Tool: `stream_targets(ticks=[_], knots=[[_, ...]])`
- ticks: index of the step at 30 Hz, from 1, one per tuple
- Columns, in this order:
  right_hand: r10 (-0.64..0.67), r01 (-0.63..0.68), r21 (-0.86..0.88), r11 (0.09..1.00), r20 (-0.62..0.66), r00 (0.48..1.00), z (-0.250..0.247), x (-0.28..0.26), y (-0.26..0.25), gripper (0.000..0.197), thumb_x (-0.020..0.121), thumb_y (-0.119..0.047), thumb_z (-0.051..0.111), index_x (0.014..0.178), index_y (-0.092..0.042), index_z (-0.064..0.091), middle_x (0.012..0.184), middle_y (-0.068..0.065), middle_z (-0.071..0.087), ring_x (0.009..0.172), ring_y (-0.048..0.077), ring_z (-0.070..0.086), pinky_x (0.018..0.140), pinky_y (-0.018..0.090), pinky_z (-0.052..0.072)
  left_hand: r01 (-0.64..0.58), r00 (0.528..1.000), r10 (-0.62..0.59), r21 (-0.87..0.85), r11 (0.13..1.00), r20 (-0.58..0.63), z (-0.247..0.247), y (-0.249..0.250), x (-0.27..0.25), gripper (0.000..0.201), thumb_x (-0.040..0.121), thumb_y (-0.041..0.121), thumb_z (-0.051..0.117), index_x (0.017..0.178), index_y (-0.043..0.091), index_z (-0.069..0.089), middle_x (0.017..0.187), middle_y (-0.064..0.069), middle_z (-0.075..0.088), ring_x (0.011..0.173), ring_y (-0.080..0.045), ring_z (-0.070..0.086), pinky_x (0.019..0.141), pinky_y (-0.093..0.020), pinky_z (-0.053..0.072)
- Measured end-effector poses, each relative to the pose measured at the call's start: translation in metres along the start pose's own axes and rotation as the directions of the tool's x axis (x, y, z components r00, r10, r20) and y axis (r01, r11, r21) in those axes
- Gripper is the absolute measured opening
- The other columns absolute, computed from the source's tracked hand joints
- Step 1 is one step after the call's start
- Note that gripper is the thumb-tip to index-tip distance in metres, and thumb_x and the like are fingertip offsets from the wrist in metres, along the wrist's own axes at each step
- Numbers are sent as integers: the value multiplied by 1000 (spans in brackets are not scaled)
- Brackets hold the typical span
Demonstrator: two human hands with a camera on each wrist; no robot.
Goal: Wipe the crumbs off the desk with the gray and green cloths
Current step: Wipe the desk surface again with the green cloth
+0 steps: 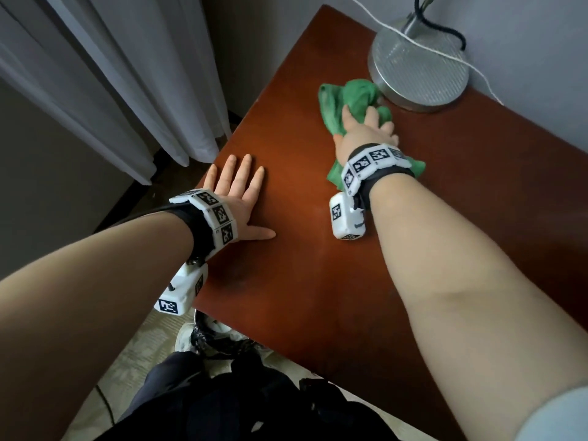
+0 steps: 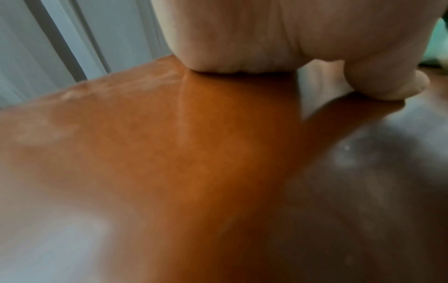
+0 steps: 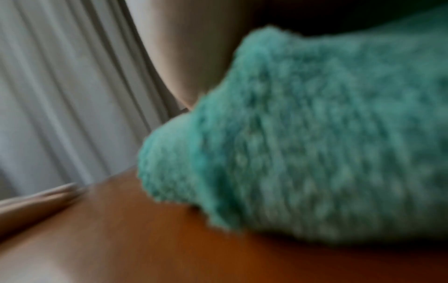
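The green cloth (image 1: 350, 93) lies bunched on the reddish-brown desk (image 1: 318, 265), touching the foot of a lamp. My right hand (image 1: 366, 128) is on top of it, fingers curled into its folds, and a tail of the cloth sticks out under the wrist. The right wrist view is blurred, with the cloth (image 3: 315, 134) filling it above the desk (image 3: 169, 249). My left hand (image 1: 238, 192) lies flat on the desk near its left edge, fingers straight and spread, holding nothing. Its palm (image 2: 266, 34) presses on the wood (image 2: 194, 153). No gray cloth is in view.
A round metal lamp base (image 1: 420, 68) stands at the desk's far right corner, with a white cord (image 1: 445, 55) trailing over it. Grey curtains (image 1: 111, 90) hang to the left. A waste bin (image 1: 216, 338) sits on the floor by the desk's near left corner.
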State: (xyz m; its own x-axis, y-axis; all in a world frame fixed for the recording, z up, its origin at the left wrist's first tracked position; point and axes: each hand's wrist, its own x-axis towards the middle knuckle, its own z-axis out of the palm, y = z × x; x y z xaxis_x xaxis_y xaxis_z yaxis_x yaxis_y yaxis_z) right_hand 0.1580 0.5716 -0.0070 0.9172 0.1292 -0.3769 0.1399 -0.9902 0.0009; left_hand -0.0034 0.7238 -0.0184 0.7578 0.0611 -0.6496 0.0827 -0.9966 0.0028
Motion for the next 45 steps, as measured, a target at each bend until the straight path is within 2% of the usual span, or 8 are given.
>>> stream_targets(ticks=[8,12,15,23,28,31,38,45], knots=[[-521,534,-163,829,121,845,19,-73,22,49,98,-38,36,144,-47,20,157,-1,11,131,34,25,108,45,23,-17,999,16,-25,1000,-37,-1,0,-4,109,78,74,41,145,18,-24,150,-9,-32,140,-28,-26,115,-46,-11],[-156,158,-147,976,24,987,10,-44,68,51,98,-41,36,145,-45,17,156,4,13,130,37,28,107,45,26,-23,1000,23,-27,999,0,-2,-1,-3,110,78,75,40,143,18,-28,149,-9,-35,139,-29,-29,115,-47,-12],[128,-130,-75,989,-35,991,6,-15,64,51,98,-42,33,146,-42,15,155,4,12,132,37,26,108,47,26,-25,1000,25,-27,999,6,-2,-2,-2,110,78,75,39,143,17,-28,148,-10,-36,139,-29,-29,114,-47,-14],[-155,154,-141,978,1,988,-7,12,-18,53,97,-39,37,145,-44,15,157,1,7,135,35,21,109,46,22,-37,999,38,-41,998,20,-1,-4,0,112,77,75,41,142,17,-30,147,-9,-38,138,-28,-31,111,-45,-18],[-658,669,-319,671,160,736,-5,-11,-40,51,97,-38,39,142,-51,19,157,-2,9,133,33,23,107,42,23,-70,997,68,-53,996,-41,2,-7,-3,109,79,73,41,143,17,-26,150,-11,-31,139,-28,-29,111,-45,-17],[-722,746,-301,595,208,660,-8,-2,-44,50,98,-36,39,141,-54,20,157,-5,10,134,30,22,108,43,21,-96,994,95,-20,995,-48,5,-11,-5,102,84,69,39,144,17,-26,151,-11,-30,139,-28,-29,110,-42,-19],[-324,323,-34,946,-36,945,-28,78,-74,48,96,-36,43,140,-50,28,155,1,14,133,36,24,110,47,24,-104,995,104,-40,994,1,5,-13,-2,99,86,67,37,142,19,-30,147,-9,-39,137,-27,-33,107,-41,-23],[-412,410,-105,906,6,911,-15,39,-47,50,95,-40,41,140,-52,23,155,0,14,131,36,26,106,44,29,-100,995,102,-113,989,13,-6,-12,2,110,79,66,51,142,25,-28,147,-6,-39,137,-25,-32,110,-43,-20]])
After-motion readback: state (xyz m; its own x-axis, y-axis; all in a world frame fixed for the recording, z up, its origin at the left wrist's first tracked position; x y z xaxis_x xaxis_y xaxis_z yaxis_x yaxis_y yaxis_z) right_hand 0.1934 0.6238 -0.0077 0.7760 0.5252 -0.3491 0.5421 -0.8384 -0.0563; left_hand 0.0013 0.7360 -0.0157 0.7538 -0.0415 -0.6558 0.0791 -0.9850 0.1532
